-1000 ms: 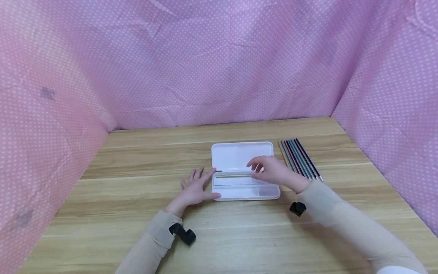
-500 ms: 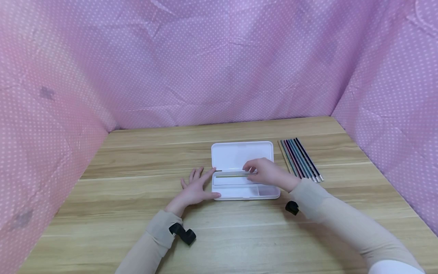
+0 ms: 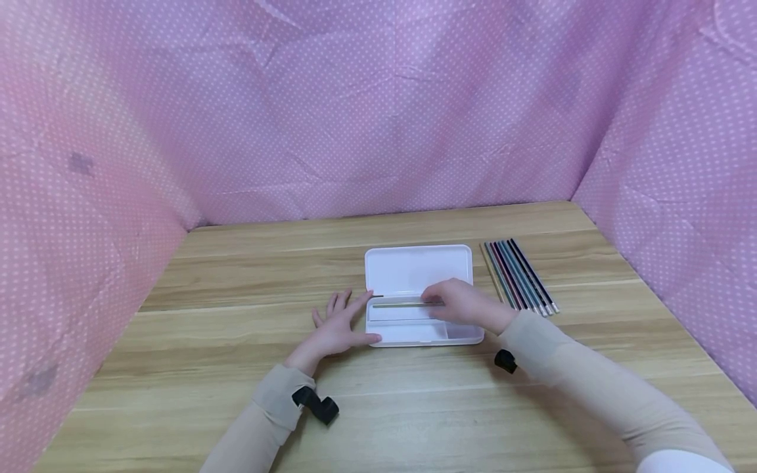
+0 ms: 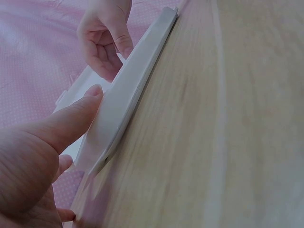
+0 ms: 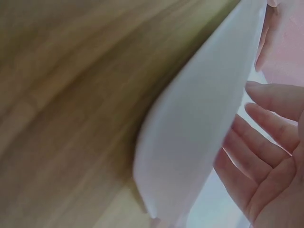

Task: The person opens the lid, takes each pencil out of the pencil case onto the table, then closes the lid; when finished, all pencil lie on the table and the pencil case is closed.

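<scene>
A white pencil case (image 3: 408, 333) lies with its lid laid back on the wooden table. My left hand (image 3: 334, 330) spreads its fingers at the left end, the index fingertip near the hinge and the thumb on the front corner. Inside the back compartment runs a thin gold-coloured pencil (image 3: 396, 305). Over its right end is my right hand (image 3: 464, 305), fingertips reaching down into the case and covering that end. In the right wrist view, the right hand's fingers (image 5: 251, 156) extend past the case's side wall (image 5: 190, 114), with nothing visible between them.
Several pencils (image 3: 517, 276) in dark, teal, red and gold tones lie side by side right of the case. A small square compartment (image 3: 463, 330) sits at the case's front right. Pink dotted cloth (image 3: 378, 131) hangs around the table's back and sides.
My right hand has shifted a little left and lower, its fingers drawing closer together over the gold-coloured pencil. The left hand and the case stay in place.
</scene>
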The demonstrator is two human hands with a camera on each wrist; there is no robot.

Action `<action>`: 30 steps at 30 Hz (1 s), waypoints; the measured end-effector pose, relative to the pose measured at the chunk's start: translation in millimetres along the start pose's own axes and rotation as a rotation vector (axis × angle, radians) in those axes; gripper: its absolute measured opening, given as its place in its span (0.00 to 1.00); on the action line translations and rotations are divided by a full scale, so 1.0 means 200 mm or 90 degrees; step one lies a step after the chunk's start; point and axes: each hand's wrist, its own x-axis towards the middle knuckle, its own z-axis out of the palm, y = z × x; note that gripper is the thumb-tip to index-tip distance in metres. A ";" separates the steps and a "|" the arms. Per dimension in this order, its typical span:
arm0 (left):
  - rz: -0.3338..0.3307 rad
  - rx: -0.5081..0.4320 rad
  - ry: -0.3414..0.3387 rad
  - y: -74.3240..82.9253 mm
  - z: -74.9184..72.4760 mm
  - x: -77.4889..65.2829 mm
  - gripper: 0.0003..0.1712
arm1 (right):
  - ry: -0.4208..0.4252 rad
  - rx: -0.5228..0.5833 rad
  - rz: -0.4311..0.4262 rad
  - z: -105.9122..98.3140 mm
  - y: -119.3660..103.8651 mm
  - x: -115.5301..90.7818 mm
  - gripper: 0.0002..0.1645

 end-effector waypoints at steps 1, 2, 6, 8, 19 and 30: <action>-0.002 0.001 0.000 0.00 0.00 0.00 0.53 | -0.001 -0.003 0.000 0.00 0.00 0.00 0.14; -0.002 0.002 0.000 0.00 0.00 0.00 0.53 | -0.003 -0.006 0.002 0.00 0.00 0.00 0.14; -0.006 0.000 -0.003 0.00 0.01 0.00 0.53 | -0.002 -0.029 0.003 0.01 0.00 0.00 0.14; -0.005 -0.001 -0.002 0.00 0.01 0.00 0.53 | 0.002 -0.043 0.000 0.01 0.00 0.00 0.14; 0.000 -0.004 -0.002 0.00 0.01 0.00 0.53 | -0.018 -0.091 -0.032 0.02 0.04 0.03 0.11; -0.001 -0.008 -0.003 -0.01 0.01 0.00 0.53 | -0.064 -0.126 -0.090 0.00 0.06 0.07 0.10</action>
